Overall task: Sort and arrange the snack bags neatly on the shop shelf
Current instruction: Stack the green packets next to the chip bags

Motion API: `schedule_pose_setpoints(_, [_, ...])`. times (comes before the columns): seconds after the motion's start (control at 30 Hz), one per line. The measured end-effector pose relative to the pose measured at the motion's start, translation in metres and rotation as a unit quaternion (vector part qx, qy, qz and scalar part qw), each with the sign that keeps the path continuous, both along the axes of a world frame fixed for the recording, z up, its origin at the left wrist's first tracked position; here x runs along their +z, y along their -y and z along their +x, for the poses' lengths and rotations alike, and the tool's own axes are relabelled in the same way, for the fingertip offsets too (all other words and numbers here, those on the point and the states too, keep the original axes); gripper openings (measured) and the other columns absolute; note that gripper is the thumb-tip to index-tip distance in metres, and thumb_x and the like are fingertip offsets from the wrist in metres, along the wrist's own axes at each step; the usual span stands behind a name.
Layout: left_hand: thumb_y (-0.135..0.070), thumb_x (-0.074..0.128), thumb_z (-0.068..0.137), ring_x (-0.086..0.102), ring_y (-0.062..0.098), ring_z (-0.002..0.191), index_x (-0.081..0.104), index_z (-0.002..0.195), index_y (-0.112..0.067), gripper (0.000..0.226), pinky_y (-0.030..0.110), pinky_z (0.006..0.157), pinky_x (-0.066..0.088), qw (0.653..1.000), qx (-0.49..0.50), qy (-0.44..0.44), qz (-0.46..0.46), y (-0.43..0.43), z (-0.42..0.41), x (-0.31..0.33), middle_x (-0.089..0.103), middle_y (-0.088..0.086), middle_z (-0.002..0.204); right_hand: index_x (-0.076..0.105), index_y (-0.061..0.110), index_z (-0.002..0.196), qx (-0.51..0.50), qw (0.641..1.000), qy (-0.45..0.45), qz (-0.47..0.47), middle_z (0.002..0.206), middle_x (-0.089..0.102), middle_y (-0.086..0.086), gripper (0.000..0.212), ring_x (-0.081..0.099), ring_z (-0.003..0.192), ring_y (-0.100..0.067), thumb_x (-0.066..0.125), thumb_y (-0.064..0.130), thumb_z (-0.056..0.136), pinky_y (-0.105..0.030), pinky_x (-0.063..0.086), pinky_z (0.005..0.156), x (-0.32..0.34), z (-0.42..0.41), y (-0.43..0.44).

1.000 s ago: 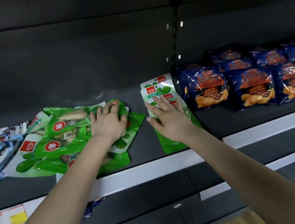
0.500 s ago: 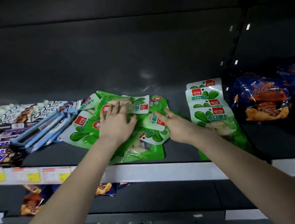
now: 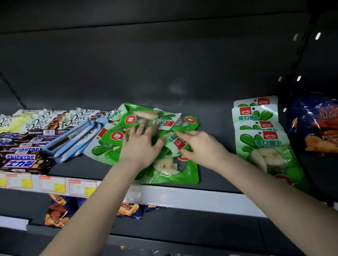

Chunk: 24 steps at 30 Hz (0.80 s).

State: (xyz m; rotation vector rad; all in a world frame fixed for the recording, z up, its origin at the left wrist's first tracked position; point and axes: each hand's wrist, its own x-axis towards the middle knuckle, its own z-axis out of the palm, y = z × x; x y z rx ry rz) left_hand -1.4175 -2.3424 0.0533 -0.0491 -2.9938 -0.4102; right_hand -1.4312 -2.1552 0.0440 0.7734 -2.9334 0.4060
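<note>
A loose heap of green snack bags (image 3: 167, 174) lies in the middle of the dark shelf (image 3: 221, 177). My left hand (image 3: 141, 147) rests flat on the heap with fingers spread. My right hand (image 3: 200, 147) pinches the edge of one small green and white bag (image 3: 176, 142) at the heap's right side. A neat overlapping row of the same green bags (image 3: 258, 133) lies to the right, apart from both hands.
Snickers bars (image 3: 9, 154), Dove chocolate packs (image 3: 44, 123) and light blue bars (image 3: 72, 141) fill the shelf's left. Dark blue snack bags (image 3: 330, 123) sit at the right. Price tags (image 3: 52, 184) line the shelf's front edge; more blue bags (image 3: 56, 211) lie on the shelf below.
My right hand left the neat row and moved left onto the heap, where it now pinches a bag. The view swung left, and my left hand stayed on the heap.
</note>
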Motion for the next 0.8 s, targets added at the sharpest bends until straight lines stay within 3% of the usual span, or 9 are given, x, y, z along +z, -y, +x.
schedule_pose_setpoints(0.13, [-0.056,0.035,0.093,0.007,0.026,0.146,0.033,0.143,-0.032,0.056,0.05,0.117,0.007,1.0,0.003,0.007,0.0,0.003,0.004,-0.003,0.01,-0.002,0.159,0.057,0.036,0.127,0.012,0.998,0.001,-0.06,0.13,0.052,0.005,0.044,0.044,0.118,-0.018,0.053,0.027,0.084,-0.035,0.037,0.101,0.005,-0.009,-0.015])
schedule_pose_setpoints(0.3, [-0.054,0.035,0.094,0.008,0.023,0.146,0.038,0.14,-0.032,0.051,0.05,0.116,0.007,1.0,0.013,0.007,0.008,0.004,0.01,-0.007,0.016,-0.003,0.158,0.065,0.025,0.11,-0.008,0.99,-0.096,-0.106,0.122,0.054,0.006,0.028,0.043,0.112,-0.02,0.051,0.019,0.087,-0.036,0.032,0.092,0.01,-0.021,0.0])
schedule_pose_setpoints(0.4, [-0.053,0.037,0.093,0.01,0.022,0.146,0.042,0.137,-0.032,0.049,0.051,0.116,0.007,1.0,0.017,0.0,0.001,0.008,0.012,-0.008,0.018,-0.004,0.157,0.053,0.022,0.123,-0.001,0.992,-0.101,-0.074,0.133,0.047,0.003,0.034,0.043,0.12,-0.023,0.053,0.023,0.089,-0.038,0.03,0.1,0.009,-0.028,0.012])
schedule_pose_setpoints(0.5, [-0.052,0.038,0.094,0.01,0.02,0.146,0.047,0.133,-0.033,0.044,0.051,0.116,0.007,1.0,0.022,0.0,0.008,0.016,0.016,-0.009,0.02,-0.006,0.157,0.039,0.025,0.14,0.023,0.998,-0.053,-0.037,0.149,0.032,0.0,0.05,0.03,0.136,-0.022,0.05,0.023,0.091,-0.041,0.022,0.112,0.009,-0.035,0.022])
schedule_pose_setpoints(0.6, [-0.051,0.038,0.094,0.009,0.019,0.146,0.047,0.133,-0.033,0.043,0.051,0.116,0.005,1.0,0.02,0.005,0.02,0.02,0.018,-0.011,0.019,-0.006,0.157,0.044,0.029,0.139,0.045,0.998,-0.047,-0.005,0.151,0.031,-0.001,0.047,0.025,0.139,-0.019,0.042,0.016,0.094,-0.042,0.018,0.115,0.007,-0.04,0.033])
schedule_pose_setpoints(0.8, [-0.053,0.036,0.093,0.012,0.021,0.145,0.026,0.144,-0.031,0.056,0.05,0.117,0.005,0.999,0.03,-0.024,0.031,0.023,0.021,-0.011,0.023,-0.003,0.156,0.066,0.026,0.118,0.035,0.991,-0.039,-0.122,0.138,0.05,-0.002,0.038,0.05,0.121,-0.021,0.046,0.008,0.091,-0.033,0.04,0.102,0.004,-0.038,0.033])
